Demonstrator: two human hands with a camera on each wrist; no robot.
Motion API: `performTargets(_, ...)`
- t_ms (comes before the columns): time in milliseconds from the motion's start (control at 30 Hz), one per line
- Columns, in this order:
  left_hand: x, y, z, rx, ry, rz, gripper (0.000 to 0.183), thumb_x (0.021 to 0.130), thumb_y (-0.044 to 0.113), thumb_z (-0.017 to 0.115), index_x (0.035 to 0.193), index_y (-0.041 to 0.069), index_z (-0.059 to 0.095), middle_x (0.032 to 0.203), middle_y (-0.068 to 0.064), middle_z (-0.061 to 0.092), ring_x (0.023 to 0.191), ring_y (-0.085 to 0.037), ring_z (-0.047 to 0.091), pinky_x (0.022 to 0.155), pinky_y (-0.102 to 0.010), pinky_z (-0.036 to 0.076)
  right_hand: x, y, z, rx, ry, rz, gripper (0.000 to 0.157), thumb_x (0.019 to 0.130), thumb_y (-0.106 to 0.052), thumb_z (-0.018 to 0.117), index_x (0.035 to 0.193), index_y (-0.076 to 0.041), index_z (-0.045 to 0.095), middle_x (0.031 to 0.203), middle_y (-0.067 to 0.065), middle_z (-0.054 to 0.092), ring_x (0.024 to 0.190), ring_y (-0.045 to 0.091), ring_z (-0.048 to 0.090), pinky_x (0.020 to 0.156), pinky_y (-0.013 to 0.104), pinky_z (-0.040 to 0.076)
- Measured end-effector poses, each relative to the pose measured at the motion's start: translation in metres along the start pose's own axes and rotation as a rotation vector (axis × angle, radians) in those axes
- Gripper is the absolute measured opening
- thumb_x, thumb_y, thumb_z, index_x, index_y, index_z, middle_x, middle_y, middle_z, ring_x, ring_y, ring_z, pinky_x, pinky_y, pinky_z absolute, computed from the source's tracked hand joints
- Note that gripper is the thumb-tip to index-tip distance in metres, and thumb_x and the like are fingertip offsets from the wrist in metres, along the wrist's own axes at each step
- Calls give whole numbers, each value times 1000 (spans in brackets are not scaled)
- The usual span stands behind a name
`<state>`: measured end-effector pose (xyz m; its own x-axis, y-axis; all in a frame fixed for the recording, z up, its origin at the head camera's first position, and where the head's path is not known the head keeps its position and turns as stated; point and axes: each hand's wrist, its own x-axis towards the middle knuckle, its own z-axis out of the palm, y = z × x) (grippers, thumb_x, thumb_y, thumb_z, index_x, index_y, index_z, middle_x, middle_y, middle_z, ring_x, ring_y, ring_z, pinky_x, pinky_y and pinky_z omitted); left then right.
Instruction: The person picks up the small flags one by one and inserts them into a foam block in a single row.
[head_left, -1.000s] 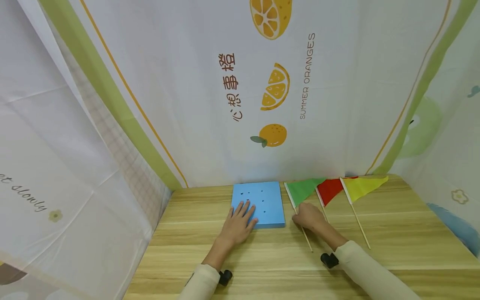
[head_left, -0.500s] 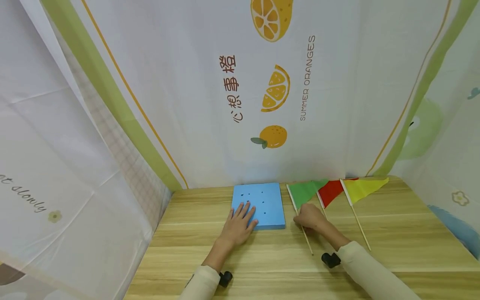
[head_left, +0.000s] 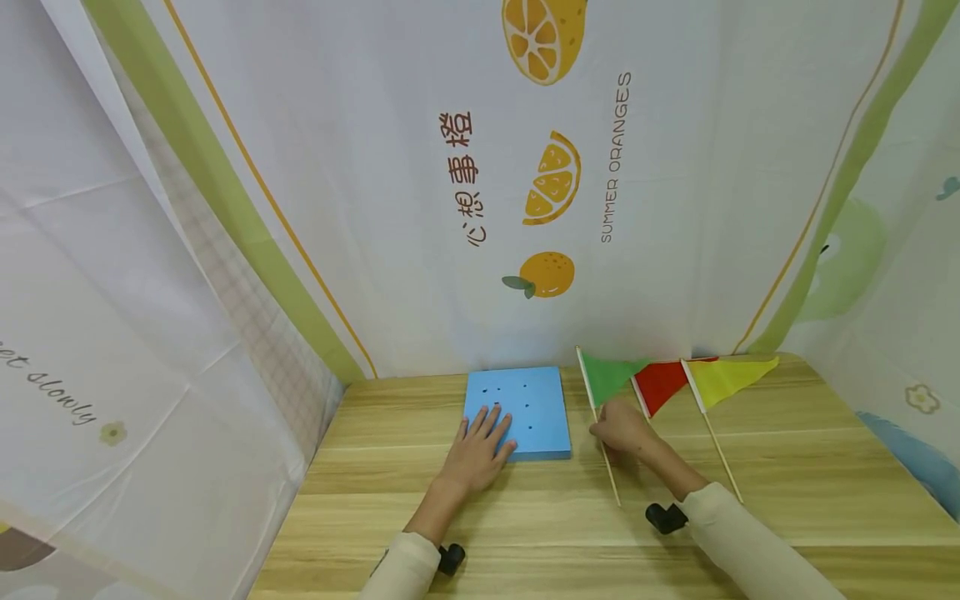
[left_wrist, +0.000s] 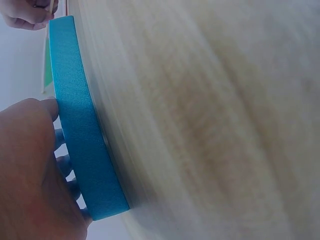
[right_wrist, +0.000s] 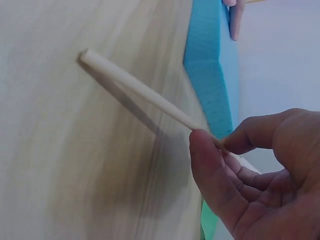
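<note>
A blue foam block [head_left: 543, 417] with several small holes in its top lies on the table. My left hand [head_left: 474, 454] rests flat on its near left corner, fingers straight and spread. To the right of the block, my right hand [head_left: 622, 429] pinches the wooden stick of a green flag [head_left: 606, 379] between thumb and fingers. The right wrist view shows the stick slanting, its lower end [right_wrist: 87, 54] close to the tabletop with a shadow beside it. In the left wrist view the block's blue side [left_wrist: 82, 110] runs beneath the fingers.
A red flag [head_left: 662, 387] lies just right of my right hand, its stick partly hidden by it. Farther right is a yellow flag [head_left: 727, 379] on a wooden stick. The wooden table [head_left: 570, 533] ends at a white printed curtain [head_left: 375, 208] behind.
The green flag has tipped up, its top end rising against the curtain while my right hand keeps its pinch. My left hand stays on the foam block.
</note>
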<state>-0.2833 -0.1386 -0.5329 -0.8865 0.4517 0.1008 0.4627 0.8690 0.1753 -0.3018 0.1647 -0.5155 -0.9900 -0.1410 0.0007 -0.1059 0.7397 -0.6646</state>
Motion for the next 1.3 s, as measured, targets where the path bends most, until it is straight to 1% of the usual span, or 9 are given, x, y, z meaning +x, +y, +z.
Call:
performTargets(67, 0, 0, 0, 3, -2, 0, 60, 115, 45, 41, 167, 14, 40, 175, -13, 32, 164, -37, 27, 132, -63, 23, 0, -2, -1, 16, -4, 8, 34, 92, -6, 65, 61, -11, 54, 50, 1, 55, 44, 13, 55, 44, 21, 36)
performTargets(167, 1, -1, 1, 4, -4, -2, 60, 115, 45, 40, 167, 14, 39, 176, -12, 30, 164, -37, 26, 133, -62, 22, -1, -4, -3, 35, -8, 13, 24, 96, -6, 64, 73, -6, 58, 60, 6, 62, 49, 18, 65, 47, 24, 50)
performTargets(267, 1, -1, 3, 2, -9, -8, 61, 115, 46, 40, 168, 15, 38, 176, -12, 29, 165, -36, 25, 133, -62, 21, -2, -7, -5, 71, -2, 9, 18, 98, -5, 64, 80, -3, 59, 68, 9, 63, 53, 19, 68, 50, 28, 59)
performTargets(367, 0, 0, 4, -2, -15, -11, 61, 115, 46, 39, 168, 15, 38, 176, -12, 29, 165, -36, 24, 133, -62, 21, -2, -9, -6, 95, 11, 3, 18, 99, -4, 64, 82, -2, 60, 71, 10, 64, 55, 18, 68, 53, 30, 62)
performTargets(567, -1, 1, 3, -10, -17, -10, 61, 115, 46, 40, 168, 15, 38, 177, -12, 29, 165, -36, 24, 134, -62, 21, -1, -14, -11, 120, 66, -31, 18, 97, -4, 65, 79, -2, 61, 73, 9, 66, 55, 15, 70, 53, 29, 63)
performTargets(733, -1, 2, 1, -5, -8, -9, 61, 116, 46, 39, 167, 14, 38, 176, -12, 29, 165, -36, 25, 133, -62, 21, 1, -16, -17, 134, 107, -80, 19, 95, -3, 66, 78, -4, 57, 70, 8, 64, 55, 17, 72, 51, 28, 61)
performTargets(1000, 0, 2, 0, 0, -16, -10, 61, 116, 46, 39, 168, 14, 37, 176, -12, 29, 165, -37, 25, 133, -62, 21, 2, -22, -24, 143, 179, -150, 6, 95, -3, 68, 89, -2, 66, 73, 6, 69, 56, 14, 69, 52, 26, 59)
performTargets(1200, -1, 1, 0, -9, -21, -13, 61, 115, 46, 38, 168, 15, 37, 177, -12, 27, 165, -35, 23, 134, -61, 20, 6, -27, -30, 87, 251, -205, 9, 95, -5, 70, 87, -5, 66, 72, 5, 70, 57, 12, 64, 50, 25, 52)
performTargets(1300, 0, 1, 0, -16, -20, -11, 61, 115, 46, 39, 168, 15, 37, 177, -12, 28, 165, -35, 24, 134, -62, 20, 8, -29, -33, 67, 282, -220, 8, 95, -5, 69, 87, -5, 68, 75, 6, 70, 61, 13, 62, 51, 26, 50)
